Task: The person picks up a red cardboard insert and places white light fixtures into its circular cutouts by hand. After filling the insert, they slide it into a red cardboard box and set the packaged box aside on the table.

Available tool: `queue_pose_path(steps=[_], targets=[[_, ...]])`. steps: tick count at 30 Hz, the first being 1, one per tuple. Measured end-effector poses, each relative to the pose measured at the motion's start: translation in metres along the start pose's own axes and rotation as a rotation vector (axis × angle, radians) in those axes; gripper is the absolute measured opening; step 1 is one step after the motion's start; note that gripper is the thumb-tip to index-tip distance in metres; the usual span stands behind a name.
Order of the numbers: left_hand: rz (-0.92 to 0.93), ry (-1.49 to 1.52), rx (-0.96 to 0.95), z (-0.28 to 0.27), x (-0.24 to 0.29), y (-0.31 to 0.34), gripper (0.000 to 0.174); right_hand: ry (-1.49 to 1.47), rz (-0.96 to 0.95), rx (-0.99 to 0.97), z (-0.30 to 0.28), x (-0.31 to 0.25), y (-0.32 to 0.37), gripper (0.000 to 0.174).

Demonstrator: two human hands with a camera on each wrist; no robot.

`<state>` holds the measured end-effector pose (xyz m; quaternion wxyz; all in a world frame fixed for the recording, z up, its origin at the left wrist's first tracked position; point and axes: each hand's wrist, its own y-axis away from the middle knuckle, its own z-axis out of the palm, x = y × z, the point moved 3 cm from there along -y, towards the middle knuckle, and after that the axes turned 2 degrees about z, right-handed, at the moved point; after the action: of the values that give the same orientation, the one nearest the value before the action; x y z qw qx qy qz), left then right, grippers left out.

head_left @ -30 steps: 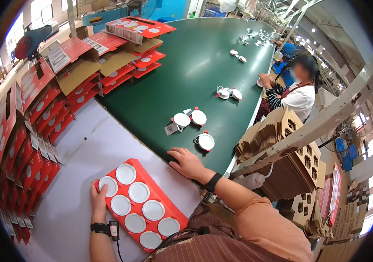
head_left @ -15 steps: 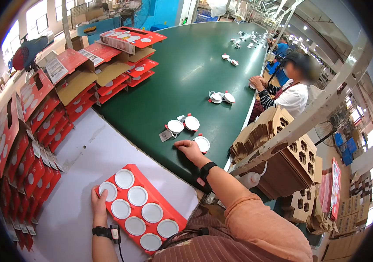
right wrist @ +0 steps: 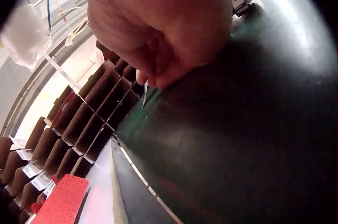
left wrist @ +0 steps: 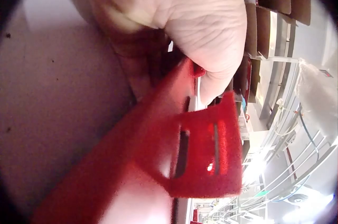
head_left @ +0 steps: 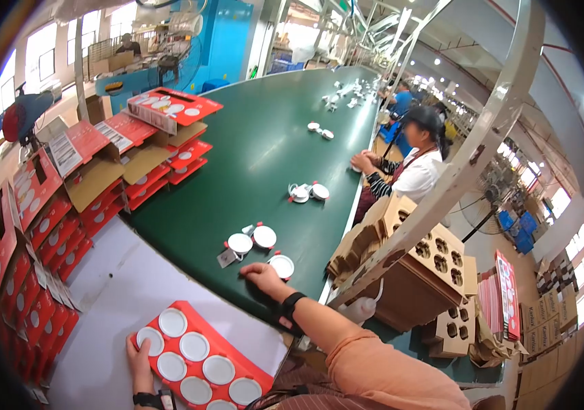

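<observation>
My left hand (head_left: 140,365) grips the left edge of a red tray (head_left: 232,347) holding several white discs, its thumb over one disc (head_left: 150,341). The left wrist view shows that hand (left wrist: 174,12) at the edge of the red tray (left wrist: 100,166). Over the green belt, my right hand (head_left: 266,280) has bent fingers, just left of a white round fixture (head_left: 282,266) and below two others (head_left: 239,243). A small tag (head_left: 226,257) lies beyond its fingertips. In the right wrist view a pale sliver shows at that hand's (right wrist: 163,34) fingertips; whether they hold it is unclear.
Red printed cartons (head_left: 87,150) stand in rows at the left. More fixtures (head_left: 319,192) lie farther up the green belt (head_left: 237,164). A person (head_left: 415,164) is at the belt's right side, behind stacked cardboard inserts (head_left: 408,273) and a slanted white post (head_left: 470,137).
My right hand has moved forward from the belt's near edge to beside the fixtures. The head view has shifted, putting the scene lower and farther left. My left hand keeps its grip on the tray.
</observation>
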<state>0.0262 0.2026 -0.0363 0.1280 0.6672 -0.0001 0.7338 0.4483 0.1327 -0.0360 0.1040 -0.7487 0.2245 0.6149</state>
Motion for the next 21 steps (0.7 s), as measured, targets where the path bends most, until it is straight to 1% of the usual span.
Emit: queue_pose_path(steps=[1, 2, 4, 6, 7, 8, 10, 11, 12, 14, 16, 18, 20, 21], targets=[[0.016, -0.045, -0.022, -0.001, 0.001, -0.001, 0.035, 0.035, 0.007, 0.006, 0.004, -0.001, 0.002, 0.020], [0.028, -0.036, -0.024, -0.002, 0.002, -0.001, 0.035, 0.146, -0.036, -0.014, 0.009, -0.012, 0.008, 0.024], [0.026, -0.051, -0.005, -0.001, 0.001, 0.000, 0.036, 0.455, -0.217, -0.098, 0.025, -0.035, 0.018, 0.030], [0.017, -0.035, 0.010, -0.003, -0.005, -0.002, 0.037, 0.562, -0.516, -0.215, 0.046, -0.061, 0.027, 0.031], [0.009, -0.041, 0.012, -0.005, -0.008, -0.004, 0.037, 0.642, -0.557, -0.311, 0.055, -0.070, 0.025, 0.040], [0.002, -0.051, 0.015, -0.009, -0.011, -0.006, 0.038, 0.638, -0.557, -0.312, 0.060, -0.074, 0.020, 0.040], [-0.001, -0.041, 0.009, -0.010, -0.013, -0.007, 0.038, 0.677, -0.511, -0.313, 0.073, -0.079, 0.008, 0.046], [-0.007, -0.026, 0.000, -0.011, -0.013, -0.007, 0.038, 0.659, -0.504, -0.274, 0.074, -0.072, -0.006, 0.052], [-0.005, -0.029, 0.004, -0.011, -0.014, -0.008, 0.038, 0.636, -0.677, -0.151, 0.073, -0.051, -0.029, 0.056], [0.001, -0.007, -0.007, -0.013, -0.019, -0.009, 0.039, 0.224, -0.118, -0.107, 0.053, -0.051, -0.049, 0.062], [0.007, -0.009, 0.000, -0.017, -0.025, -0.012, 0.039, 0.036, 0.060, -0.005, 0.032, -0.044, -0.064, 0.067], [0.017, -0.009, 0.004, -0.021, -0.029, -0.015, 0.039, 0.047, 0.072, 0.031, 0.024, -0.037, -0.062, 0.068], [0.048, -0.107, 0.021, -0.022, -0.031, -0.017, 0.039, 0.266, -0.221, 0.020, 0.030, -0.032, -0.048, 0.066], [0.047, -0.104, 0.017, -0.021, -0.031, -0.017, 0.039, 0.299, -0.245, -0.082, 0.031, -0.027, -0.034, 0.067]])
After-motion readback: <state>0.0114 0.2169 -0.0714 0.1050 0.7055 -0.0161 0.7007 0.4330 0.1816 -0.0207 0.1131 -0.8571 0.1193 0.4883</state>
